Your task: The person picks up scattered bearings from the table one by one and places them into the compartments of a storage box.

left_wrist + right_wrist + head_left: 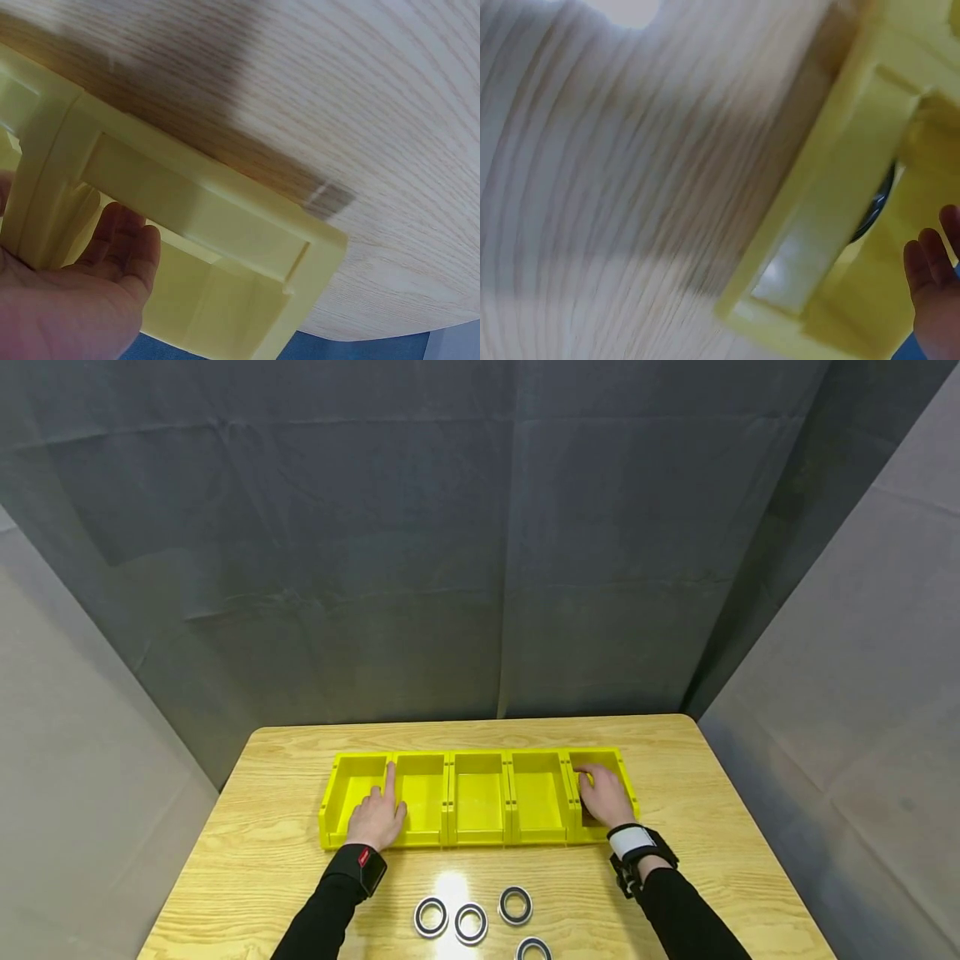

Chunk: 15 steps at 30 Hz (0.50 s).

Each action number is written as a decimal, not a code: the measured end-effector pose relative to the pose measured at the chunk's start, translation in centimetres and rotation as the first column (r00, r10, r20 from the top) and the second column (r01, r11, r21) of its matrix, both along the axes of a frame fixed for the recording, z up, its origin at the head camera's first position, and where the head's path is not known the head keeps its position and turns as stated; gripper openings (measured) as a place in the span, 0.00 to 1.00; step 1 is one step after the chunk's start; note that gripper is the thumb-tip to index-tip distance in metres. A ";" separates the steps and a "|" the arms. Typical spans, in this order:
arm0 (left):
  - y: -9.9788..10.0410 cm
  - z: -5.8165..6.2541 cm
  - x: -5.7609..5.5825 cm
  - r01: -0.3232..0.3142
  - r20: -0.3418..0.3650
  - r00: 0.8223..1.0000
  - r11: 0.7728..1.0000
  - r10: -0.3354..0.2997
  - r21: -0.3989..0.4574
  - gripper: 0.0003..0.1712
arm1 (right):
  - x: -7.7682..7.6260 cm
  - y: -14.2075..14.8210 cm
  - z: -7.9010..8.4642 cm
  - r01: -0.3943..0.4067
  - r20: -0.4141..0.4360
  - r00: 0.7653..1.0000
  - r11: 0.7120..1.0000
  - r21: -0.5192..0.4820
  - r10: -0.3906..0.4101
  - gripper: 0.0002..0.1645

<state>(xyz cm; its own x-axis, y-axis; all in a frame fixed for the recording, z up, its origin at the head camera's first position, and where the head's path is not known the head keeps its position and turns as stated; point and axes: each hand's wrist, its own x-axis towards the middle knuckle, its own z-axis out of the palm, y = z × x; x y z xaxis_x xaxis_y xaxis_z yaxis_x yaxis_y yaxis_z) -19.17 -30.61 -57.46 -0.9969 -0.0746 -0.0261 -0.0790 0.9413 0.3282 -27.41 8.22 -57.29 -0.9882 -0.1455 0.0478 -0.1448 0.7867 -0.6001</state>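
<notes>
A row of joined yellow bins (480,842) stands on the wooden table, its compartments side by side. My left hand (377,820) straddles the divider between the two leftmost compartments, index finger straight along its top. In the left wrist view, that hand's fingers (139,251) lie on one side of the divider and the thumb on the other. Over the rightmost compartment, my right hand (606,797) reaches inside, index finger toward its left wall. The right wrist view shows loosely extended fingers (928,259) and a dark, round-edged object (877,202), partly hidden behind the front wall.
Several ring-shaped bearings lie in front of the bins: a left one (431,917), a middle one (471,924), another (515,906) to the right and one (534,950) at the lower frame edge. A grey curtain (480,568) hangs behind the table (247,877).
</notes>
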 end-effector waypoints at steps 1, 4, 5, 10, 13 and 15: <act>0.0 0.0 0.0 -0.001 0.000 1.000 1.000 0.001 0.002 0.44 | 0.0 -0.3 0.2 0.024 0.005 1.000 0.999 -0.036 -0.024 0.21; -0.1 -0.2 -0.1 -0.002 0.000 1.000 1.000 0.002 0.000 0.44 | 0.0 -1.2 0.5 0.070 0.034 0.997 0.993 -0.100 -0.066 0.24; -0.2 -0.2 -0.2 -0.001 0.001 1.000 1.000 0.001 -0.002 0.44 | 0.0 -1.5 0.6 0.077 0.048 0.996 0.991 -0.109 -0.072 0.26; -0.2 -0.3 -0.2 -0.002 0.006 1.000 1.000 0.002 0.000 0.44 | -0.2 -3.0 0.5 0.090 0.112 0.990 0.993 -0.078 -0.081 0.32; -0.2 -0.3 -0.2 -0.002 0.008 1.000 1.000 0.002 0.002 0.44 | -0.2 -3.5 0.5 0.093 0.118 0.989 0.995 -0.042 -0.087 0.35; -0.2 -0.3 -0.2 -0.001 0.009 1.000 1.000 0.001 0.005 0.44 | -0.2 -3.8 0.4 0.099 0.118 0.988 0.995 -0.010 -0.097 0.36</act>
